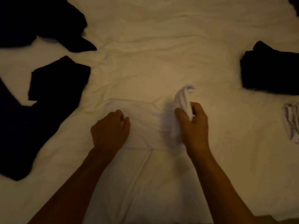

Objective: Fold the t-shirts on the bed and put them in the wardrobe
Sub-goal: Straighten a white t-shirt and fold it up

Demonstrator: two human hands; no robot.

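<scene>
- Far left of bed (161, 29): dark garments (40, 88) lying spread and unfolded, well apart from the hands; judged still to do. Exact count not discernible in the dim light.
- Left hand (111, 128): fingers curled, knuckles down on the near-left part of the white t-shirt (139, 120); grip appears to pinch the cloth, pinning it flat.
- Centre, near edge of bed: white t-shirt partly folded, a rough rectangle with long axis running left–right; neckline direction not discernible.
- Right hand (192, 125): grip clenched round a bunched, raised portion of the same shirt, which stands up and points away from the body.
- Right: dark folded stack (271, 70), judged done; pale striped cloth (291, 122) at the frame edge, state unclear.
- Wardrobe not in view; stowing judged entirely outstanding. Roughly mid-task.
</scene>
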